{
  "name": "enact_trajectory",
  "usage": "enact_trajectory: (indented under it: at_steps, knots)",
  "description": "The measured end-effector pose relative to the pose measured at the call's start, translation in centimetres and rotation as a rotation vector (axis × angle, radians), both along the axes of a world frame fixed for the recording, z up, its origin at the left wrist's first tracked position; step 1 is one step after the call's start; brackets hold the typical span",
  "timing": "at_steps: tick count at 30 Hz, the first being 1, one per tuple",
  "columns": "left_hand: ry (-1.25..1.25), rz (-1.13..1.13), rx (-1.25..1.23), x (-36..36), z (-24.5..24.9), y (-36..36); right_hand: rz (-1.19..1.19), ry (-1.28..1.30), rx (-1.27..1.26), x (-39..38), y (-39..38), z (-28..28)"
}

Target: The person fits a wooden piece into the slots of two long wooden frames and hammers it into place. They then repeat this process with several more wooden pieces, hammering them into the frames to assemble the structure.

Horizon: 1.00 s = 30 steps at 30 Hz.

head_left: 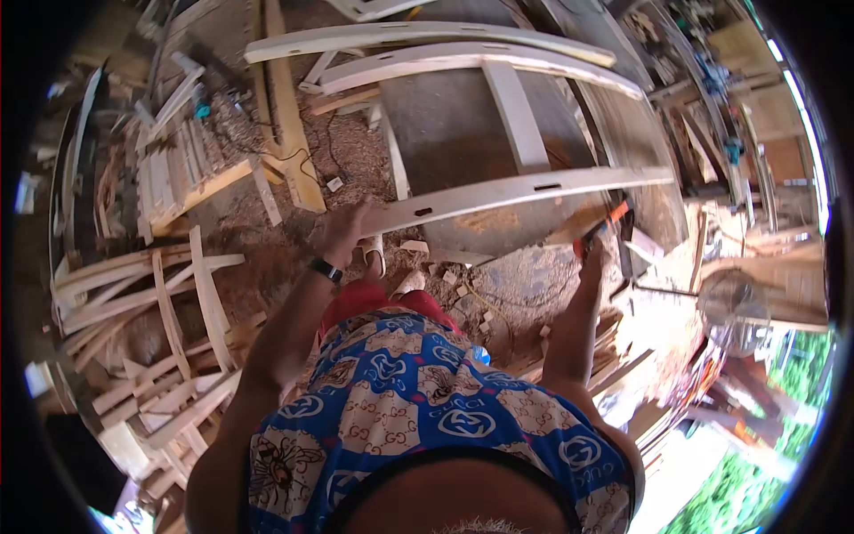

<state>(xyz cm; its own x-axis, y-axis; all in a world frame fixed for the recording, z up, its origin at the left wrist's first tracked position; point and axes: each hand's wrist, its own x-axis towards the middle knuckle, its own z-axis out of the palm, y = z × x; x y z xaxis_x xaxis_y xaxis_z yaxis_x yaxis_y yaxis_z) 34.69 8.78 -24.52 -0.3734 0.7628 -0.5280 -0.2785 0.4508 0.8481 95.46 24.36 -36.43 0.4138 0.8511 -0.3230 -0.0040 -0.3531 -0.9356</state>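
Note:
A pale wooden rail (516, 189) with dark mortise slots lies across the work surface in front of me. My left hand (347, 230) is closed round the rail's left end. On the right, my right hand (594, 247) grips a tool with an orange and black part (608, 222), close below the rail's right portion. A flat crosspiece (516, 116) runs from the rail up to a second slotted rail (480, 59). Beyond it lies another slotted rail (427, 32).
Stacked wood strips (169, 303) stand at the left, and a yellowish beam (289, 116) lies further back. A fan (734, 298) stands at the right. Offcuts (449, 276) and sawdust cover the ground near my feet. A cable runs by the beam.

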Motion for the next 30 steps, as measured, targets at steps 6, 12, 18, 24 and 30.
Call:
enact_trajectory:
  at_steps: [6,12,18,24,30]
  knots:
    - [0.166,-0.086,-0.115,-0.7,1.4,-0.8,-0.189,0.163,-0.05,-1.3,0.5,3.0]
    - [0.004,-0.023,0.011,0.4,-0.8,-1.8,0.026,0.104,-0.022,-2.5,0.8,4.4]
    - [-0.195,-0.005,-0.104,-2.3,0.7,-3.0,0.049,-0.137,0.056,0.8,0.6,4.0]
    - [-0.228,-0.002,-0.212,-8.7,-5.2,-6.9,-0.322,0.033,-0.08,-8.3,-3.7,11.1]
    - [0.196,-0.319,-0.471,-19.9,-9.8,-10.5,-0.333,-0.186,-0.007,-12.7,-4.6,15.7]
